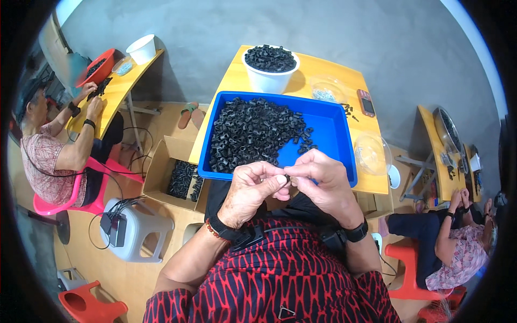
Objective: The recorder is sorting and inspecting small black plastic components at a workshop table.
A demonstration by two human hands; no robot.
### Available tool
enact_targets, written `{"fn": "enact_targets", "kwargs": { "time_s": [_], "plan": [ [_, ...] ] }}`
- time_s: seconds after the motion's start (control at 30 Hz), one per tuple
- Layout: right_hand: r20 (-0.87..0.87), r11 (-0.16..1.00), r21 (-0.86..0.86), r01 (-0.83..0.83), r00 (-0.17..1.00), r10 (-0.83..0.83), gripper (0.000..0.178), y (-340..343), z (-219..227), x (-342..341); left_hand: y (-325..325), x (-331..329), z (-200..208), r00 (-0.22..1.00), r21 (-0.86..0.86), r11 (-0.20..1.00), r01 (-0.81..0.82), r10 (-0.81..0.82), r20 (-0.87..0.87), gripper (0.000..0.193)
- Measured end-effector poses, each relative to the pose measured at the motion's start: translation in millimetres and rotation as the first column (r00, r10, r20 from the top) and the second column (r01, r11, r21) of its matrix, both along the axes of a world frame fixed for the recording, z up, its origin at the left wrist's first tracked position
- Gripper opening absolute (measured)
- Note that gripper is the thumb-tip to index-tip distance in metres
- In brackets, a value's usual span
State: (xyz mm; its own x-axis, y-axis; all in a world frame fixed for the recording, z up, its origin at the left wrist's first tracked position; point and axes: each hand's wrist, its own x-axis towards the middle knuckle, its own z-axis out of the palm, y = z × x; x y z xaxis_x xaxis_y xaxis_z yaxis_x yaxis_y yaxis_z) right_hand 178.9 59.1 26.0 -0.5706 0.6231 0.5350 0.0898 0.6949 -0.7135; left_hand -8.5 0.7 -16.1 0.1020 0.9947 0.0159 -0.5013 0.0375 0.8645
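Observation:
My left hand (251, 192) and my right hand (326, 183) meet over the near edge of a blue tray (325, 125). Their thumbs and fingers are pinched together on a small black plastic piece (288, 180), mostly covered by the fingertips. A heap of black plastic parts (250, 132) fills the tray's left and middle, with a few strays toward its right side. Behind the tray stands a white bucket (267, 81), heaped with similar black parts (271, 58).
On the yellow table (344, 81) are a clear bowl (372, 154), a clear dish of small pale pieces (324, 95) and a red phone (366, 103). A cardboard box (163, 156) of black parts and a grey stool (139, 229) stand left. Co-workers sit on both sides.

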Motion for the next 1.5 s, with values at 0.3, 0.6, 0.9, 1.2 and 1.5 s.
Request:
{"fn": "enact_targets", "kwargs": {
  "time_s": [0.3, 0.6, 0.9, 1.2, 1.5],
  "plan": [
    [0.159, 0.998, 0.056, 0.033, 0.986, -0.042, 0.031, -6.1, 10.6, -0.4, 0.3, 1.3, 1.9, 1.0, -0.035, 0.999, 0.003, -0.004, -0.024, 0.01],
    [0.0, 0.995, -0.097, -0.007, 1.0, 0.007, 0.037, -6.9, -3.5, -0.5, -0.5, -3.8, 2.1, 0.988, -0.076, 0.996, 0.053, -0.041, 0.15, 0.007],
    [0.229, 0.995, 0.017, 0.095, 0.969, -0.097, 0.037, -20.7, 13.1, -14.8, -2.0, 1.8, 6.0, 0.99, -0.081, 0.997, 0.014, -0.002, 0.139, 0.009],
    [0.275, 0.987, 0.113, 0.113, 0.951, -0.14, 0.032, -18.5, 4.5, -14.7, -2.1, 3.6, 7.7, 0.998, -0.072, 0.997, 0.003, 0.001, 0.061, 0.01],
    [0.303, 0.967, 0.221, 0.131, 0.933, -0.195, 0.048, -20.6, 1.9, -11.7, -1.8, 0.7, 4.1, 1.0, -0.056, 0.998, 0.004, -0.005, -0.024, 0.009]
  ]
}}
